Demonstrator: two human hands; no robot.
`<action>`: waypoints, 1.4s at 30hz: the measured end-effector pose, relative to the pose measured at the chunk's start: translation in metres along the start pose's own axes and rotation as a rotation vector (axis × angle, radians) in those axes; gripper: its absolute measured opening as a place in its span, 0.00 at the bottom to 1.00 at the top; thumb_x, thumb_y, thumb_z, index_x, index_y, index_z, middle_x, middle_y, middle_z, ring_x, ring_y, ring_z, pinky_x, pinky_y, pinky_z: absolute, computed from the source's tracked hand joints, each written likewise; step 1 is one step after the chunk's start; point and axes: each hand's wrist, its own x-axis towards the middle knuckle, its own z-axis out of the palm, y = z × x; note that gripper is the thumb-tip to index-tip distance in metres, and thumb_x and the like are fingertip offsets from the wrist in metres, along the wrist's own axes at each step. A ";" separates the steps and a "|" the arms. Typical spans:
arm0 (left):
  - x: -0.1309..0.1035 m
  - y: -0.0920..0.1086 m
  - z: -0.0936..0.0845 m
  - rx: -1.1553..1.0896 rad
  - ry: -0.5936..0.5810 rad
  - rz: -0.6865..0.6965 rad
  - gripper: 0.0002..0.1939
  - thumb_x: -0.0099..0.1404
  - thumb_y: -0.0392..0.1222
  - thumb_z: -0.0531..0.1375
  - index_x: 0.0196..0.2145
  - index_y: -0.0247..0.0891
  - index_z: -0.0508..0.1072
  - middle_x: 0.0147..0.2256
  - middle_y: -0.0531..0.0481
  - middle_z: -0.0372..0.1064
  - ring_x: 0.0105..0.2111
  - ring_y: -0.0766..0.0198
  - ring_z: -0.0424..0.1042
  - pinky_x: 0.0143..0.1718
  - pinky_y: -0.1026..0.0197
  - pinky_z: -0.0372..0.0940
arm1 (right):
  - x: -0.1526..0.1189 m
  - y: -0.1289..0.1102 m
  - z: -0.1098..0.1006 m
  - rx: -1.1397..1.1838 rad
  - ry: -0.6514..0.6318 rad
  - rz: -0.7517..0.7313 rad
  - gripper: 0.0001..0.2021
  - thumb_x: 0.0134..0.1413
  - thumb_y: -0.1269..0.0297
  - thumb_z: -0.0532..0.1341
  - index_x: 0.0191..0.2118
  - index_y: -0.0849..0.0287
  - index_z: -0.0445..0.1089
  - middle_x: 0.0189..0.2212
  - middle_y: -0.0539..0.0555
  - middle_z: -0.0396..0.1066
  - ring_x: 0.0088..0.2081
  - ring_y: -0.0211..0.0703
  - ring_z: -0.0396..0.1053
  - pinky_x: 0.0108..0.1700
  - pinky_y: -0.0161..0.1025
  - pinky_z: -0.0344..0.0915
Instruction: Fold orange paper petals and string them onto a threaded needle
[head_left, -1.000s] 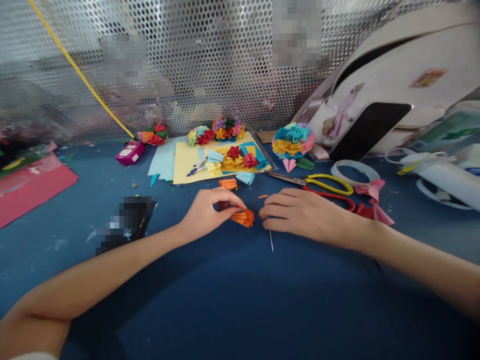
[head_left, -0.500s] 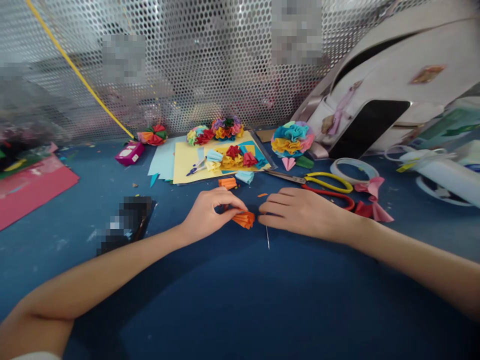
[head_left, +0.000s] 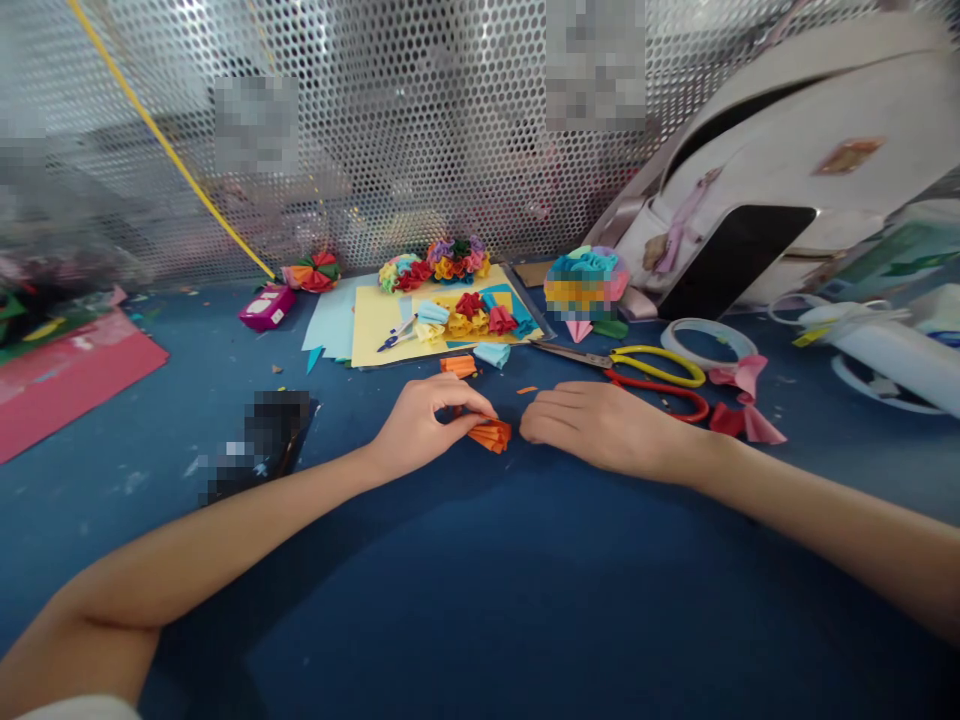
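Between the thumb and fingers of my left hand (head_left: 424, 425) is a pleated orange paper piece (head_left: 491, 434), fanned toward the right. My right hand (head_left: 592, 425) is just right of it, a small gap away, with its fingers curled together; what they hold, if anything, is hidden. Another folded orange piece (head_left: 458, 366) lies behind my left hand, beside a light blue folded piece (head_left: 492, 354). Scissors with yellow and red handles (head_left: 660, 364) rest open behind my right hand.
Yellow paper (head_left: 371, 325) bears folded paper pieces and a blue pen-like tool. Ruffled paper flowers (head_left: 457, 260) line the mesh wall. A phone (head_left: 739, 262) leans on a pale backpack (head_left: 787, 150). Tape (head_left: 709, 345) is at right, a purple box (head_left: 266, 307) and dark object (head_left: 274, 435) at left.
The thin needle-like thing that hung below my right fingers no longer shows. My right fingers are curled more tightly. My left hand keeps its hold on the orange piece. The view has shifted slightly.
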 end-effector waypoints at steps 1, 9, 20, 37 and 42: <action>0.000 0.000 0.000 -0.001 0.001 -0.001 0.07 0.65 0.31 0.63 0.33 0.40 0.81 0.33 0.50 0.80 0.34 0.63 0.74 0.40 0.61 0.68 | -0.002 0.002 0.000 0.030 0.026 0.036 0.12 0.71 0.74 0.49 0.40 0.58 0.68 0.34 0.54 0.75 0.33 0.43 0.70 0.37 0.40 0.62; 0.001 -0.003 0.003 -0.218 -0.011 -0.129 0.06 0.63 0.32 0.62 0.33 0.36 0.80 0.33 0.49 0.80 0.32 0.66 0.75 0.35 0.65 0.69 | 0.000 -0.004 -0.006 0.766 0.197 0.465 0.03 0.69 0.67 0.53 0.40 0.55 0.61 0.32 0.52 0.72 0.31 0.39 0.69 0.35 0.37 0.66; 0.001 -0.011 0.009 -0.442 -0.127 -0.283 0.04 0.60 0.34 0.64 0.34 0.34 0.80 0.30 0.48 0.80 0.29 0.66 0.77 0.33 0.65 0.72 | 0.009 -0.011 0.010 1.430 0.175 0.628 0.10 0.71 0.56 0.55 0.38 0.55 0.58 0.35 0.56 0.75 0.35 0.41 0.70 0.39 0.39 0.65; -0.001 0.001 -0.005 -0.050 -0.044 0.029 0.08 0.63 0.30 0.60 0.34 0.36 0.79 0.33 0.48 0.79 0.30 0.65 0.74 0.35 0.63 0.70 | -0.005 0.007 -0.008 0.528 0.081 0.438 0.06 0.69 0.66 0.53 0.41 0.56 0.67 0.35 0.53 0.73 0.32 0.41 0.69 0.36 0.37 0.64; -0.002 0.001 -0.004 -0.045 -0.038 0.008 0.08 0.63 0.29 0.59 0.34 0.36 0.79 0.32 0.49 0.78 0.30 0.66 0.73 0.35 0.64 0.70 | -0.007 0.011 -0.007 0.290 0.024 0.318 0.08 0.69 0.68 0.52 0.42 0.55 0.68 0.38 0.55 0.77 0.35 0.44 0.74 0.38 0.38 0.64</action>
